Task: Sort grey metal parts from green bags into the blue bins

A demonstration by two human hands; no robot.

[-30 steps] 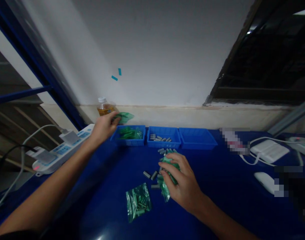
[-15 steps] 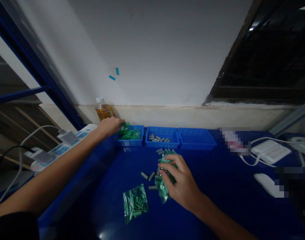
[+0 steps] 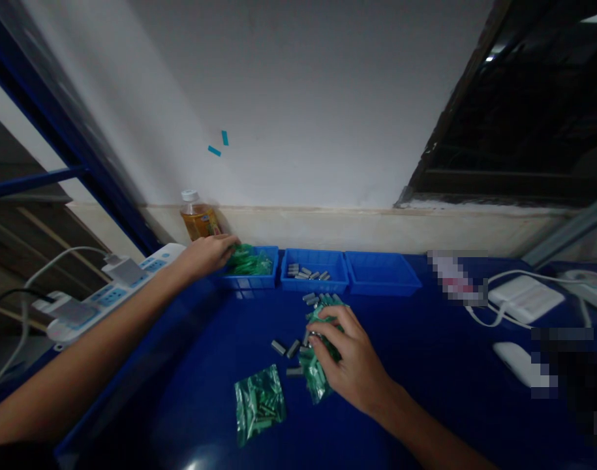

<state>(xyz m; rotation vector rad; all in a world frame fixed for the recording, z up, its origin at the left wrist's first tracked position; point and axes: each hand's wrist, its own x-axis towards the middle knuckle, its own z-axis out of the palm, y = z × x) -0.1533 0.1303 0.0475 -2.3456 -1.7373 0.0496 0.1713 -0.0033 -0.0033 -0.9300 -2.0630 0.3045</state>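
My left hand (image 3: 210, 253) reaches over the left blue bin (image 3: 252, 282), its fingers closed at the edge of a heap of green plastic bags (image 3: 252, 262). The fingertips are partly hidden and seem to pinch one of these bags. My right hand (image 3: 350, 352) is curled over a green plastic bag (image 3: 316, 382) on the blue table, fingers bent around its upper part. Grey metal cylinders (image 3: 293, 348) lie loose beside it, with several more behind the hand. Nearer to me, a filled green bag (image 3: 260, 401) with small cylinders inside lies flat.
The middle blue bin (image 3: 315, 286) holds several metal cylinders; a right blue bin (image 3: 383, 287) adjoins it. A bottle (image 3: 200, 220) stands by the wall. A power strip (image 3: 112, 294) with plugs runs along the left. White devices with cables (image 3: 526, 297) and a white mouse-like object (image 3: 516, 362) lie right.
My left hand has shifted slightly back toward the left edge of the bin, and the green plastic at its fingertips sits lower. My right hand stays at the bag; the view has turned slightly.
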